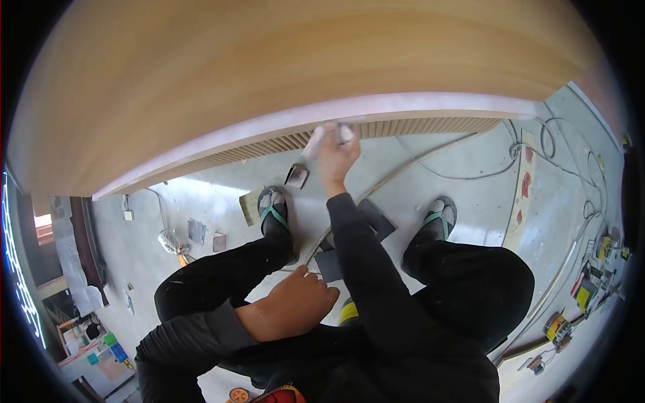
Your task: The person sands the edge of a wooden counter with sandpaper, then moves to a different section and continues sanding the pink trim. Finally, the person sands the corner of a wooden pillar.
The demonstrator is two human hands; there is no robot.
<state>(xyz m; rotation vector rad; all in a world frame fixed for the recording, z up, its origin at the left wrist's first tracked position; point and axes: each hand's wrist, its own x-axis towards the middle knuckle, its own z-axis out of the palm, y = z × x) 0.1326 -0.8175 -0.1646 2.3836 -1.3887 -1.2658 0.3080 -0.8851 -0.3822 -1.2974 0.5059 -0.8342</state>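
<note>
My right hand (338, 158) is raised to the front edge of a large wooden panel (336, 57), its fingers closed on a crumpled pale pink piece (314, 143), either cloth or abrasive paper. The piece is slightly blurred and touches or nearly touches the whitish edge strip (416, 103). Just below that strip runs a ribbed wooden face (430, 126). Near my lap, my left hand (292, 305) is curled closed, with no object visible in it.
Between and beside my sandalled feet lie dark flat pads (376, 218), a small block (296, 176) and a sheet of abrasive paper (250, 207). A hose (416, 160) crosses the floor to coiled cables at right. Power tools (557, 329) stand at lower right.
</note>
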